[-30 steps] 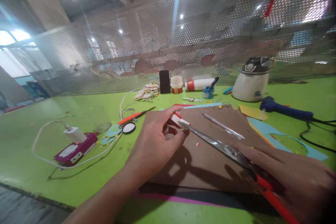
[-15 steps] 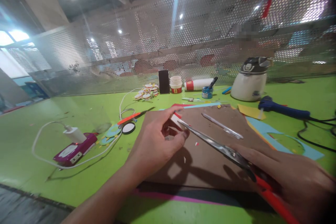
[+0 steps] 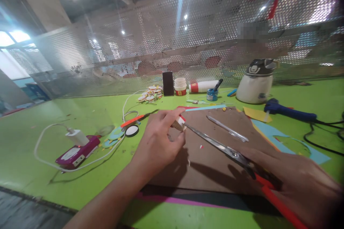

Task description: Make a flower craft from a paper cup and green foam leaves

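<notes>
One purple power strip (image 3: 77,154) with a white charger (image 3: 76,137) plugged in is parked on the green table (image 3: 24,143). Next over, a little red-and-white paper piece (image 3: 182,119) is pinched by the left hand (image 3: 158,143) above a brown sheet (image 3: 211,162). Scissors (image 3: 232,152) are aimed at it, red handles gripped by the right hand (image 3: 298,175).

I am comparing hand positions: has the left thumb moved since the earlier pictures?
Yes: the left thumb has shifted leftward in the view, away from the small red-and-white scrap on the brown board.
</notes>
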